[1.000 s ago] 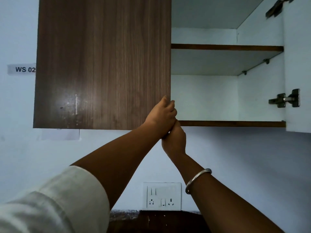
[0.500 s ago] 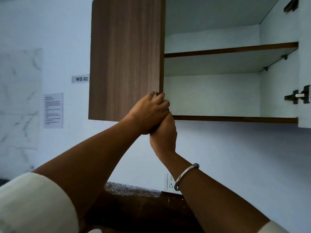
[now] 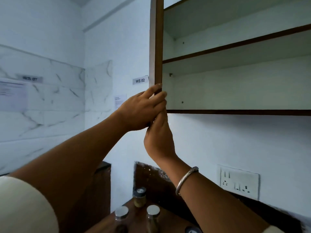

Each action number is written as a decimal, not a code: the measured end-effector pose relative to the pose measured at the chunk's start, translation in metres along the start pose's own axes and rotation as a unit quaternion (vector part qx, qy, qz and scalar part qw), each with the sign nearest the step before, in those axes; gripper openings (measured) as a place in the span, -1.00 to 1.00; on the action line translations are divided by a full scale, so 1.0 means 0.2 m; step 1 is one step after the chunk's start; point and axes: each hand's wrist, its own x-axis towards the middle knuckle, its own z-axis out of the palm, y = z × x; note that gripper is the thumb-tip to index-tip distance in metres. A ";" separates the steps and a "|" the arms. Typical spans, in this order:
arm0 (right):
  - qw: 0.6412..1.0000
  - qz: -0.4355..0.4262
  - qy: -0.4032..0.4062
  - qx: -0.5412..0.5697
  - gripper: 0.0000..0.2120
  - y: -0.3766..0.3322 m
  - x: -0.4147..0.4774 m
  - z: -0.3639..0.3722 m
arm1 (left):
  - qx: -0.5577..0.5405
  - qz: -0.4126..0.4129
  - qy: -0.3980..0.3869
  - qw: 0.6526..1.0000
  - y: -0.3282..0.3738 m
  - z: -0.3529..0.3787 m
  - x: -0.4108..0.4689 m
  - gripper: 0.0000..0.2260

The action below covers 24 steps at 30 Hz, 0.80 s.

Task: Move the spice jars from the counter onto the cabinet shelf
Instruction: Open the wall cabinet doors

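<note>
The wooden cabinet door [image 3: 156, 47] stands swung out and shows edge-on. My left hand [image 3: 143, 110] is clamped on its lower corner, thumb on one face and fingers on the other. Right below, my right hand [image 3: 158, 137] presses up against the same corner, its fingertips hidden behind the left hand. Both shelves inside, the lower shelf [image 3: 235, 112] and the middle shelf [image 3: 235, 46], hold nothing. Down on the dark wooden counter [image 3: 168, 214] stand spice jars: one with a dark lid [image 3: 139, 196] and two with silver lids [image 3: 121, 214] [image 3: 152, 214]. Another lid [image 3: 192, 230] peeks in at the bottom edge.
A white socket panel [image 3: 239, 182] sits on the wall under the cabinet, right of my right forearm. A "WS 02" label [image 3: 140, 80] and a paper notice [image 3: 119, 101] hang left of the door. Marble tiling covers the left wall.
The door has swung from nearly flat-on to edge-on, opening the left half of the cabinet. Both hands stayed on its lower corner. The view shifted, bringing the jars on the counter into sight.
</note>
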 end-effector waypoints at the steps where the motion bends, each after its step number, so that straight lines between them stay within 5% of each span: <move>1: 1.000 -0.013 -0.003 0.007 -0.43 -0.02 -0.01 0.04 | -0.002 -0.004 -0.002 1.000 -0.03 0.01 -0.04 -0.72; 11: 0.994 -0.039 0.073 -0.068 -0.48 -0.28 -0.04 0.53 | 0.013 0.032 0.059 0.998 -0.32 0.06 -0.38 -0.79; 24: 0.994 -0.045 -0.015 -0.102 -0.34 -0.58 -0.02 1.25 | 0.021 -0.050 0.030 0.998 -0.77 0.32 -0.99 -0.73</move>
